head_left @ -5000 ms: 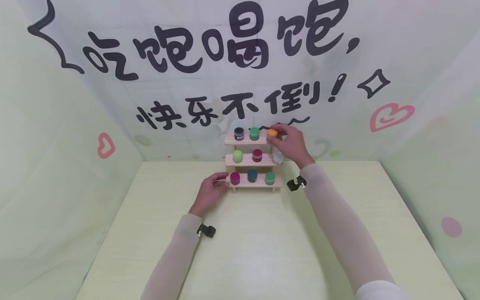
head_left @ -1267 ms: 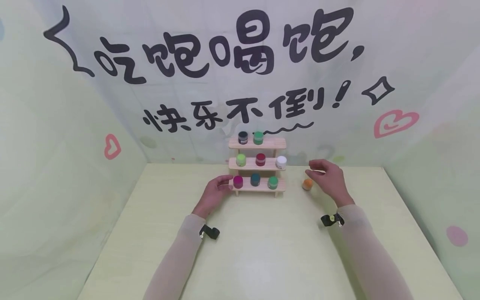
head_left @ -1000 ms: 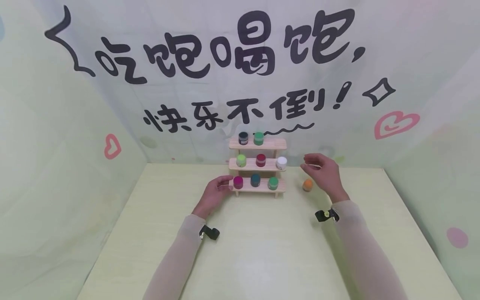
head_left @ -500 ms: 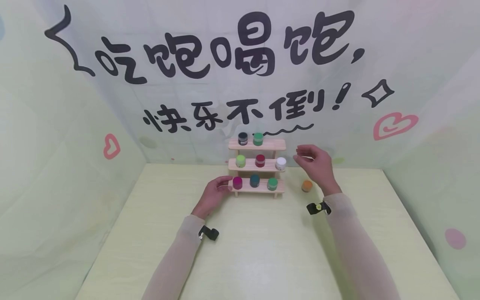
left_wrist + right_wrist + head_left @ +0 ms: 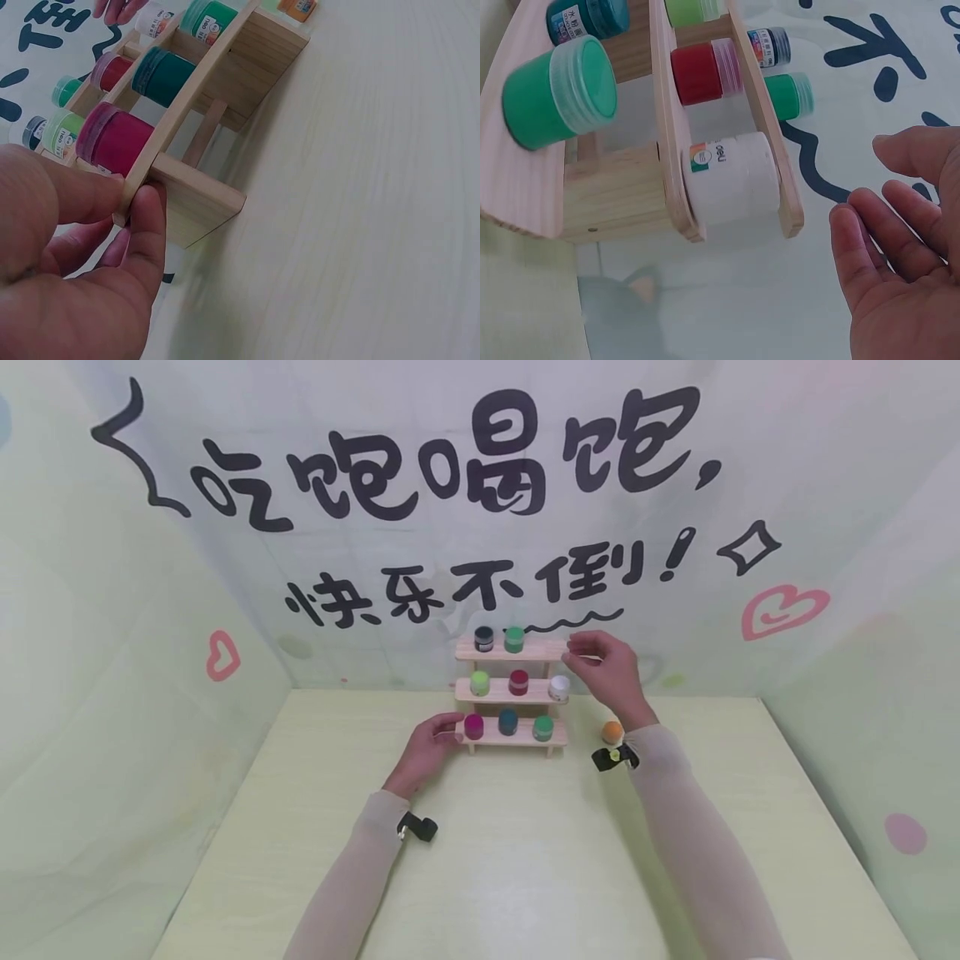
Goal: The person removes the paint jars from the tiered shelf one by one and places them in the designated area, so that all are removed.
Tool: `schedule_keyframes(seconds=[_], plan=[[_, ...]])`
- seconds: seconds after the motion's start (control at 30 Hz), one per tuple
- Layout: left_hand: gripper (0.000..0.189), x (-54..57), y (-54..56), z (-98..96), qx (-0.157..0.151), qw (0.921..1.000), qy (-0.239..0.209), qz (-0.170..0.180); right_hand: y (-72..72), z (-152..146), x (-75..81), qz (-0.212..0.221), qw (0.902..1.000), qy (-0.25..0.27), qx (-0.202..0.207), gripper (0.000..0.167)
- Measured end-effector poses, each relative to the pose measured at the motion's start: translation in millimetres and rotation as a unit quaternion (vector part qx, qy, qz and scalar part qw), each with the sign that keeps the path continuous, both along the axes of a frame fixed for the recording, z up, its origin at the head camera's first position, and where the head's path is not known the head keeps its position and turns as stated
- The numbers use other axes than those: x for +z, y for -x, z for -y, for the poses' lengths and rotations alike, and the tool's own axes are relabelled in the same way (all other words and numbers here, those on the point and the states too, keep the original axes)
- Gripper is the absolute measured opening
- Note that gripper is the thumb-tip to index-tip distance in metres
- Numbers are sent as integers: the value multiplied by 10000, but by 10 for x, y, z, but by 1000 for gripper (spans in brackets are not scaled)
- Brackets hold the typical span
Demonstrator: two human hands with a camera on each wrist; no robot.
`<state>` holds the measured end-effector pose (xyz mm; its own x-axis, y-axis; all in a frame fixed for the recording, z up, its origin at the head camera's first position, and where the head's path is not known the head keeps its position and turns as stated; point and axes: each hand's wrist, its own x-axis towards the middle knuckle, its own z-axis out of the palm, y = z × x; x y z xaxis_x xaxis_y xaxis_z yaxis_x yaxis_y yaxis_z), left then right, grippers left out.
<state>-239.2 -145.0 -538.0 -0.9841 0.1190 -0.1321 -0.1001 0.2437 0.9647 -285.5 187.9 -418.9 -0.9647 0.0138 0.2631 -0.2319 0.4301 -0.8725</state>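
1. Wooden stand point(image 5: 498, 692), three-tiered, is on the table point(image 5: 525, 860) between the two hands.
2. The left hand point(image 5: 425, 747) pinches the end of the bottom shelf point(image 5: 491, 735) beside the magenta jar point(image 5: 473, 726); from here, that seems meant to steady the stand without disturbing jars.
3. The right hand point(image 5: 606, 667) holds nothing, its fingers loosely bent just beside the end of the top shelf point(image 5: 546, 649). Perhaps it's raised that way to clear the white jar point(image 5: 558, 687), below its fingertips on the middle tier.
4. The orange jar point(image 5: 612, 732) is on the table, near the right hand's wrist, off the stand.
5. The shelved jars between the hands stand apart, presumably so fingers can fit around each.
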Motion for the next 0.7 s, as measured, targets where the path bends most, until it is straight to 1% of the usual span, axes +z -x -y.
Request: schedule_keyframes(seconds=[0.1, 0.23, 0.4, 0.53, 0.7], plan=[[44, 0, 0, -2, 10, 9999, 96, -29, 23, 57, 3, 11, 10000, 0, 37, 40], [45, -8, -9, -2, 30, 9998, 193, 29, 56, 144, -11, 8, 9999, -24, 132, 38], [46, -5, -25, -9, 48, 9996, 256, 75, 116, 240, -33, -96, 9997, -88, 214, 35], [46, 30, -36, -16, 55, 9997, 242, 57, 181, 312, -7, -118, 9995, -142, 243, 35], [46, 48, -37, -28, 50, 9998, 166, 73, 256, 389, 31, -5, 9991, -238, 345, 36]])
